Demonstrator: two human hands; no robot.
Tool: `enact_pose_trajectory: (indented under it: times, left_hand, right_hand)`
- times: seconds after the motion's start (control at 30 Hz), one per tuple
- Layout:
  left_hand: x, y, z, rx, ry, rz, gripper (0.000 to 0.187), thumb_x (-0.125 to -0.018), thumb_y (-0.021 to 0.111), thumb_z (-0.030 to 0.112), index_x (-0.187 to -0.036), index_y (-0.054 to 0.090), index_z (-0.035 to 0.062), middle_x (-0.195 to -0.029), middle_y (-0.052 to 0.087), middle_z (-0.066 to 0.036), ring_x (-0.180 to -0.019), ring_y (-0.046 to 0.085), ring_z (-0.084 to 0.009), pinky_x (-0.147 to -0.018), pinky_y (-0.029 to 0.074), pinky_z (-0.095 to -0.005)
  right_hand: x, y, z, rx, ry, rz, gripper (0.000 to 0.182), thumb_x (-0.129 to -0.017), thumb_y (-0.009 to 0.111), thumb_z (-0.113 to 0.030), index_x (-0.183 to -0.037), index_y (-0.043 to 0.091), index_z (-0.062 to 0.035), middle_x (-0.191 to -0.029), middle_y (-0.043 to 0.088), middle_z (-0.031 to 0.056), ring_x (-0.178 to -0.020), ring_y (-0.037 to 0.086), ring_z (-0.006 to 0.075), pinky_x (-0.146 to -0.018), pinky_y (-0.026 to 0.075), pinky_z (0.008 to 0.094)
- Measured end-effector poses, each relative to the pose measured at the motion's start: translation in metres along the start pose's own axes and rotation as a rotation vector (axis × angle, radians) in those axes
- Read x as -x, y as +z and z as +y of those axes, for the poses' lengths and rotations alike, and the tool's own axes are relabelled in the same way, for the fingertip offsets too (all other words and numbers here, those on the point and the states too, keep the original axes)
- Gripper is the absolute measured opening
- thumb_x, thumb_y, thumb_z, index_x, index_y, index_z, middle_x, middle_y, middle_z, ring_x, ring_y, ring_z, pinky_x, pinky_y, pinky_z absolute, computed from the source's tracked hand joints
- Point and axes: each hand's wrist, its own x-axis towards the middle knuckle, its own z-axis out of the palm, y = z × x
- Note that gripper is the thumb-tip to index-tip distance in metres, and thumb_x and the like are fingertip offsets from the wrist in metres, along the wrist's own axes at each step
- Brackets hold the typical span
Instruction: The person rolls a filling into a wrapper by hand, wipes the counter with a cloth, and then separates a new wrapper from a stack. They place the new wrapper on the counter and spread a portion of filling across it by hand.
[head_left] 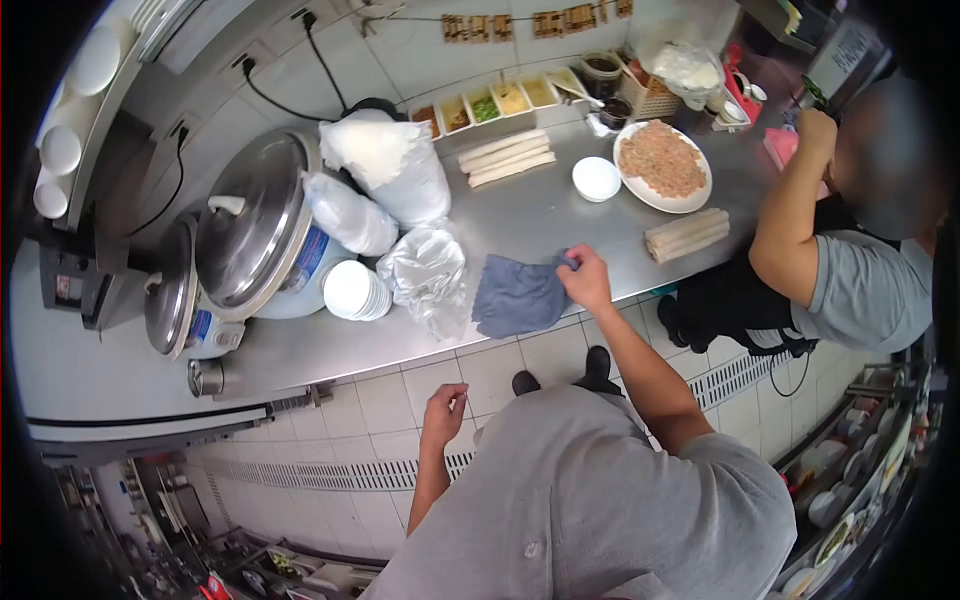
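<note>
On the steel counter [400, 350] lies a crumpled blue-grey cloth [518, 296]. My right hand [586, 278] pinches its right corner near the counter's front edge. Away from the counter, over the floor, my left hand [446, 412] hangs with its fingers curled together and nothing visible in them. Left of the cloth sits a clear plastic bag [428, 268]. Beyond the cloth are a small white bowl [597, 179] and a plate of pinkish minced filling [661, 160]. Pale rolls [507, 158] lie at the back, and more rolls [687, 235] lie at the right.
Large lidded pots [252, 220], stacked white cups [356, 291] and a filled white bag [390, 165] stand at the left. Condiment trays [485, 106] line the wall. A co-worker [860, 270] stands at the right, arms raised over the counter.
</note>
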Motion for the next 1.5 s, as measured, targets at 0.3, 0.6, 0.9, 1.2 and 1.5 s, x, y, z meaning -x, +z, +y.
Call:
enact_pose_trajectory:
  times: [0.3, 0.6, 0.9, 1.2, 1.5]
  left_hand:
    - [-0.074, 0.028, 0.070, 0.047, 0.162, 0.090, 0.030, -0.092, 0.064, 0.009, -0.121, 0.063, 0.0013, -0.115, 0.063, -0.015, -0.108, 0.063, -0.0270, -0.090, 0.052, -0.0357]
    - [-0.186, 0.160, 0.059, -0.667, -0.081, 0.442, 0.102, -0.087, 0.051, 0.070, -0.146, 0.033, -0.0109, -0.158, 0.018, -0.031, -0.148, 0.016, -0.0446, -0.115, 0.011, -0.0657]
    - [-0.342, 0.159, 0.073, -0.642, -0.052, 0.666, 0.058, -0.091, 0.055, 0.038, -0.130, 0.049, -0.0039, -0.152, 0.036, -0.025, -0.144, 0.030, -0.0394, -0.116, 0.021, -0.0571]
    - [-0.356, 0.182, 0.110, -0.518, 0.348, 0.264, 0.038, -0.080, 0.058, 0.009, -0.118, 0.056, 0.0030, -0.150, 0.043, -0.014, -0.142, 0.036, -0.0302, -0.118, 0.025, -0.0485]
    - [-0.278, 0.223, 0.145, -0.395, 0.627, -0.123, 0.038, -0.074, 0.060, 0.006, -0.112, 0.060, 0.0031, -0.149, 0.046, -0.013, -0.142, 0.038, -0.0296, -0.118, 0.027, -0.0489]
  right_hand:
    - [0.051, 0.031, -0.009, 0.027, -0.291, -0.544, 0.040, -0.087, 0.074, -0.025, -0.119, 0.066, -0.0026, -0.101, 0.069, 0.0121, -0.085, 0.068, 0.0188, -0.075, 0.056, 0.0314]
    - [0.071, -0.129, 0.113, -0.011, 0.185, -0.414, 0.035, -0.089, 0.069, -0.023, -0.113, 0.066, 0.0021, -0.091, 0.070, 0.0086, -0.077, 0.066, 0.0160, -0.069, 0.054, 0.0295]
    - [0.193, -0.236, 0.312, -0.248, 0.921, -0.195, 0.016, -0.096, 0.057, -0.021, -0.094, 0.064, -0.0072, -0.078, 0.064, 0.0053, -0.066, 0.061, 0.0146, -0.054, 0.052, 0.0313]
    - [0.334, -0.280, 0.481, -0.179, 1.247, -0.295, 0.007, -0.093, 0.058, -0.018, -0.088, 0.062, -0.0146, -0.072, 0.058, 0.0033, -0.059, 0.056, 0.0145, -0.056, 0.048, 0.0334]
    - [0.240, -0.257, 0.305, -0.484, 0.875, 0.040, 0.012, -0.091, 0.056, -0.011, -0.082, 0.062, -0.0168, -0.068, 0.058, -0.0002, -0.056, 0.055, 0.0130, -0.049, 0.042, 0.0300]
